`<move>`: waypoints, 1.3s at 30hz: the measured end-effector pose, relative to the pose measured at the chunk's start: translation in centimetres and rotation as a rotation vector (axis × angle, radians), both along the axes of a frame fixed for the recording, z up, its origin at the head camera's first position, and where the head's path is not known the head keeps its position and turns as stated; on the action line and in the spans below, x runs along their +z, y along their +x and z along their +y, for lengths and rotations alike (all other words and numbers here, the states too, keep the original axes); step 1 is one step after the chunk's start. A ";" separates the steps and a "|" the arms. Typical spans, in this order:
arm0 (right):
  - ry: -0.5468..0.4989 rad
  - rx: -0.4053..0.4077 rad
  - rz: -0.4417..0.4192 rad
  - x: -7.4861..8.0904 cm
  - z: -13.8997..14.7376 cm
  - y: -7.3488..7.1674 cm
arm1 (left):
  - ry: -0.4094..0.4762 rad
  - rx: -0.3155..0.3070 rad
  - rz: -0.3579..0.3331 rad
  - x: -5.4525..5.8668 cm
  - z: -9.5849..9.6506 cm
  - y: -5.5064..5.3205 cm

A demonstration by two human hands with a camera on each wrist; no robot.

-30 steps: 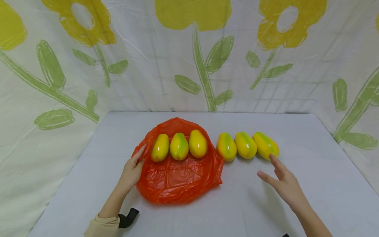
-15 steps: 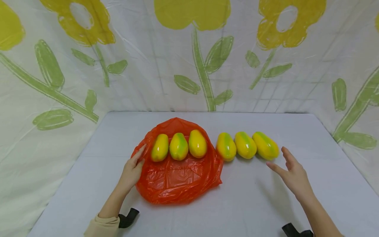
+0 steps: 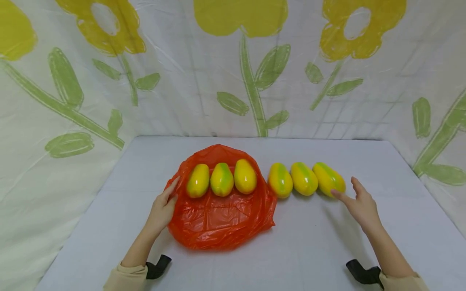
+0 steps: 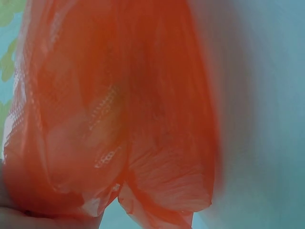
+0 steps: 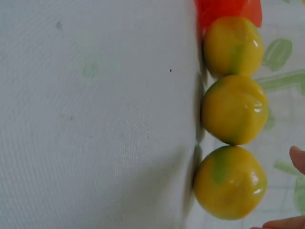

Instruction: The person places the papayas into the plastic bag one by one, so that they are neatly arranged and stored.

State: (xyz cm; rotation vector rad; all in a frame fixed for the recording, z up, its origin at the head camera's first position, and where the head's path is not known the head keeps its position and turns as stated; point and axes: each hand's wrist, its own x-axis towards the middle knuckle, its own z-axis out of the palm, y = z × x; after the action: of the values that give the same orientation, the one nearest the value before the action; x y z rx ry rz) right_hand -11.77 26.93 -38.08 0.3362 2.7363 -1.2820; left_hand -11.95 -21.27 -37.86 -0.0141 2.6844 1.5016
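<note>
On a table [image 3: 291, 250], three papayas [image 3: 221, 180] lie in the far half of a bag [image 3: 218, 226]. Three more papayas [image 3: 304, 179] lie to its right.

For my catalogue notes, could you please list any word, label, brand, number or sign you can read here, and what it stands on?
None can be read. The red bag, yellow-green fruits and white table show no legible text, and the backdrop shows drawn flowers and leaves, no writing. The bag is blurred in the left wrist view.
</note>
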 end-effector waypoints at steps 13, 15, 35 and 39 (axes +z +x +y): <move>-0.038 -0.028 -0.025 -0.7 0.6 -1.7 | -0.007 0.005 0.015 0.0 -0.4 0.2; -0.036 -0.034 -0.026 -0.8 0.6 -2.1 | -0.002 0.001 0.010 0.0 -0.4 0.3; -0.012 -0.026 -0.027 -1.7 0.0 -4.4 | 0.049 0.034 0.090 -0.5 -1.1 1.0; -0.008 -0.034 -0.023 -1.9 -0.1 -4.8 | 0.058 0.039 0.092 -0.5 -1.2 1.2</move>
State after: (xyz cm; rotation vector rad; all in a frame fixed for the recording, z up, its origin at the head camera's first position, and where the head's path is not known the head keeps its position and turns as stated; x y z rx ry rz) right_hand -16.60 26.79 -39.97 0.3956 2.7175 -1.2887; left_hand -10.72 -22.48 -38.33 0.0056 2.7253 1.6294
